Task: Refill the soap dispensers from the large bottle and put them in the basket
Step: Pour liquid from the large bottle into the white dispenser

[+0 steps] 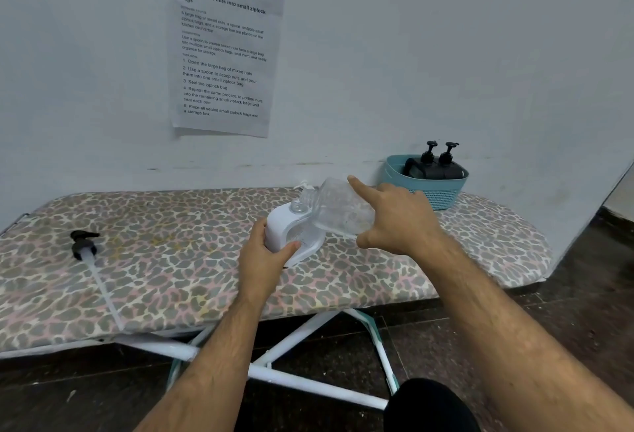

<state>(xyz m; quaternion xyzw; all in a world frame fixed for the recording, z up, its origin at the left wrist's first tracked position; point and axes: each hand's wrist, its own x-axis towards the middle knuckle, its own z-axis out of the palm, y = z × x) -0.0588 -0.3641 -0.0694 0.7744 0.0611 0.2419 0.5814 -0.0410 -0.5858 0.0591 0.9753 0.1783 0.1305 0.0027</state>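
Note:
My left hand [266,256] grips a white soap dispenser [290,234] with its open neck facing up, standing on the ironing board [171,277]. My right hand [399,219] holds a clear bottle [338,208] tilted on its side, mouth down-left over the dispenser's neck, index finger stretched along its top. A black pump head with a long white tube [87,253] lies loose on the board at the left. The teal basket [429,188] at the back right holds two black pump dispensers [435,164].
The leopard-print board stands against a white wall with a printed sheet [223,51] taped above. White metal legs [291,363] cross underneath over a dark tiled floor. The board's rounded end lies to the right.

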